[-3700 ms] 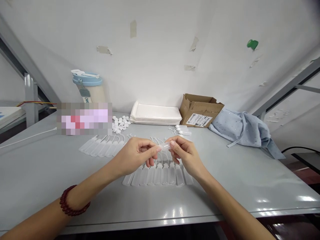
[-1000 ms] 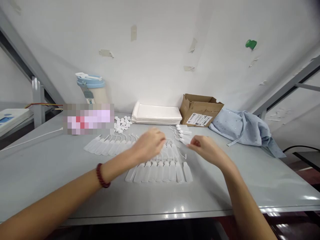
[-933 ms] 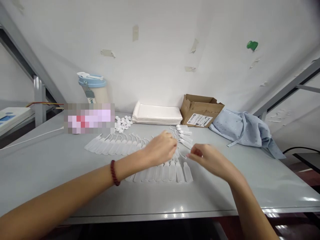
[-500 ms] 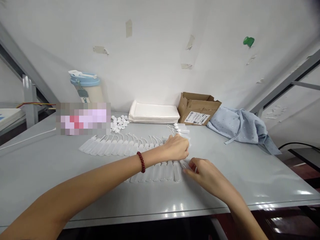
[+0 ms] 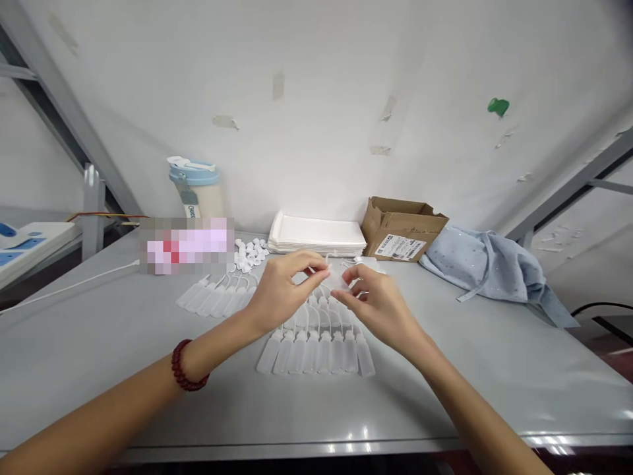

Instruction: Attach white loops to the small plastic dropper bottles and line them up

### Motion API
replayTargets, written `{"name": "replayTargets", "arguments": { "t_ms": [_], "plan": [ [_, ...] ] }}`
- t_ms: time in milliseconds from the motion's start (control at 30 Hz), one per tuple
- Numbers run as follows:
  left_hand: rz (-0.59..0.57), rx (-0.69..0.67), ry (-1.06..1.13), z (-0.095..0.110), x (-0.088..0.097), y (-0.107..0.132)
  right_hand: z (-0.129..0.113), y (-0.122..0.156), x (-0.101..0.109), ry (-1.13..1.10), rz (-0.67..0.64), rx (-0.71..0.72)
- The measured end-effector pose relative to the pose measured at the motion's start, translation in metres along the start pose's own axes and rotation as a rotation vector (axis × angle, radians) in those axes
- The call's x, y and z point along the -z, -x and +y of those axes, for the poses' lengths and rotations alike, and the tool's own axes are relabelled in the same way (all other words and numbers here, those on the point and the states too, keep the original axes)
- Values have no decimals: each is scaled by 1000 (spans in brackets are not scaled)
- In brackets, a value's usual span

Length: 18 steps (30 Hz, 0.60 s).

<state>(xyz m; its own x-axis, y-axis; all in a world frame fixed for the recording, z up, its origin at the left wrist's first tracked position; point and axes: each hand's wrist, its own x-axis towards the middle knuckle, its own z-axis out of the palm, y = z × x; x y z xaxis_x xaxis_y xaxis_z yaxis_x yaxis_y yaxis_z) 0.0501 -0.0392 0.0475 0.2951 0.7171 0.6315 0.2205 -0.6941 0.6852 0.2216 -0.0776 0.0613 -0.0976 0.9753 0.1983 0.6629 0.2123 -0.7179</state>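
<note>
My left hand (image 5: 281,287), with a dark red bead bracelet on the wrist, pinches thumb and forefinger at the top end of a small translucent squeeze bottle (image 5: 337,280). A thin white tube shows just above those fingertips. My right hand (image 5: 378,300) has its fingers curled round the other side of the same bottle, which is held tilted above the table. Below the hands lies a front row of similar squeeze bottles (image 5: 312,353), tubes pointing away from me. Another row (image 5: 212,298) behind it is partly covered by my left hand.
White caps (image 5: 250,254) lie heaped beside a blurred pink item (image 5: 192,244). Along the wall stand a blue-lidded cup (image 5: 198,188), stacked white trays (image 5: 316,231) and an open cardboard box (image 5: 403,227). A light blue cloth (image 5: 487,264) lies at the right, a power strip (image 5: 37,244) at the left.
My left hand has drawn back leftward from the bottles at the back right. My right hand has lifted, and both hands now meet at one bottle. The view has shifted slightly.
</note>
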Motion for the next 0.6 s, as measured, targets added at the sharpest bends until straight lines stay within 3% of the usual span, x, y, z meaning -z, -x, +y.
{"name": "replayTargets", "arguments": {
  "t_ms": [167, 300, 467, 600],
  "plan": [
    [94, 63, -2, -18, 13, 16, 1, -12, -27, -80, -29, 32],
    [76, -65, -48, -18, 17, 24, 7, -6, -36, -170, -15, 59],
    [74, -261, -166, -15, 16, 27, 8, 4, -34, -342, -152, -1],
    [48, -314, -171, -14, 12, 30, 10, 6, -31, -296, -123, 70]
  ]
}}
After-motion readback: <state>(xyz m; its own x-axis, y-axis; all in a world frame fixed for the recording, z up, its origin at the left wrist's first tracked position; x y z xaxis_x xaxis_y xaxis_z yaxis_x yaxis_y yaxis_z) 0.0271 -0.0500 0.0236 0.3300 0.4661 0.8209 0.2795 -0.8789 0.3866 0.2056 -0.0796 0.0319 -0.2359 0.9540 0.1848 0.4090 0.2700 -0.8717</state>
